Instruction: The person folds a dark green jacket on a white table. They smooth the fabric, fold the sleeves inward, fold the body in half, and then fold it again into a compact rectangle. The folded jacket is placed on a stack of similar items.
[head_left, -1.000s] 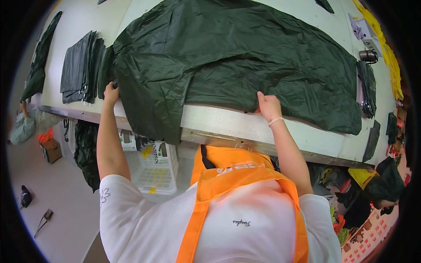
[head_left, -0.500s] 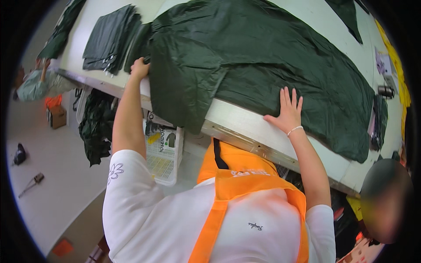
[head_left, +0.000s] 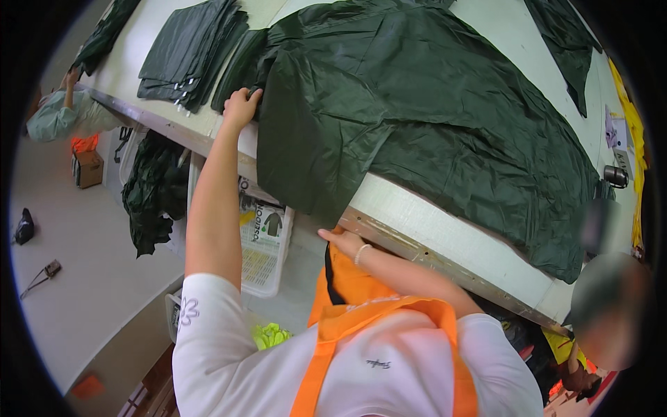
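Observation:
A large dark green garment of thin, shiny cloth [head_left: 451,139] lies spread over the white table, creased along its length. One sleeve-like flap [head_left: 313,153] hangs over the near table edge. At the garment's left side my left hand [head_left: 241,108] is closed on its bunched edge, beside a narrow folded dark green piece [head_left: 240,66]. My right hand [head_left: 344,242] is off the tabletop, close below the hanging flap and in front of my orange apron [head_left: 351,274]. A stretched-out digit points left; the other fingers are partly hidden. I see nothing held in it.
A stack of flat, folded dark green pieces [head_left: 187,52] stands at the table's left. Beneath the edge are a white plastic basket [head_left: 267,271] and hanging dark green cloth [head_left: 153,187]. A small dark cylinder [head_left: 615,176] sits far right. Other people work at left and right.
My right hand has left the garment's surface and moved left and down to below the hanging flap. My left hand keeps its grip. The whole view has shifted slightly.

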`<state>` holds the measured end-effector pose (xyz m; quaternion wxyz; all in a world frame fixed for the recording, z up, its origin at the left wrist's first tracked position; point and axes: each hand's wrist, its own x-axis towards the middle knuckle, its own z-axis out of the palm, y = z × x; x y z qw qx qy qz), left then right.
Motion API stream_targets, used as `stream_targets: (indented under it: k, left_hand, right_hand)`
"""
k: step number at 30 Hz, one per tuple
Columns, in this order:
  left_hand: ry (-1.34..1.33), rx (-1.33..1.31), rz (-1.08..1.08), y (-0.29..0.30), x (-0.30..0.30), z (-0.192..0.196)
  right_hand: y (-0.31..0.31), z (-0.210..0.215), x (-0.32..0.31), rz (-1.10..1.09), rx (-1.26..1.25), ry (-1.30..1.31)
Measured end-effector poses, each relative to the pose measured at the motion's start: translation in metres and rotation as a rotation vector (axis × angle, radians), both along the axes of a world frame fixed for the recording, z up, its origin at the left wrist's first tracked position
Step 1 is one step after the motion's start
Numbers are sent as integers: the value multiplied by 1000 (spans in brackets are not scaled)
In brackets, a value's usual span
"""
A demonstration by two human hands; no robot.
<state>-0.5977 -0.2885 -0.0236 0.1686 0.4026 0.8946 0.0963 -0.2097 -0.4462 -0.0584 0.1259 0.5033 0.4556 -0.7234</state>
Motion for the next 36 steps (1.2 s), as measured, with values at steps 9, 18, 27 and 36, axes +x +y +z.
stream_targets:
  k: [9, 18, 27, 36]
  left_hand:
    - [408, 4, -45, 9, 31, 20]
    - [385, 9, -63, 7, 35, 19]
    - [271, 564, -395, -4, 18, 61]
    - [209, 394, -1075, 102, 277, 86]
  right_hand:
    - [23, 93, 45, -89, 515, 301]
    - [269, 222, 233, 164, 1126, -560]
    - [275, 166, 269, -123, 1862, -704]
    - [235, 149, 355, -619, 1365, -794]
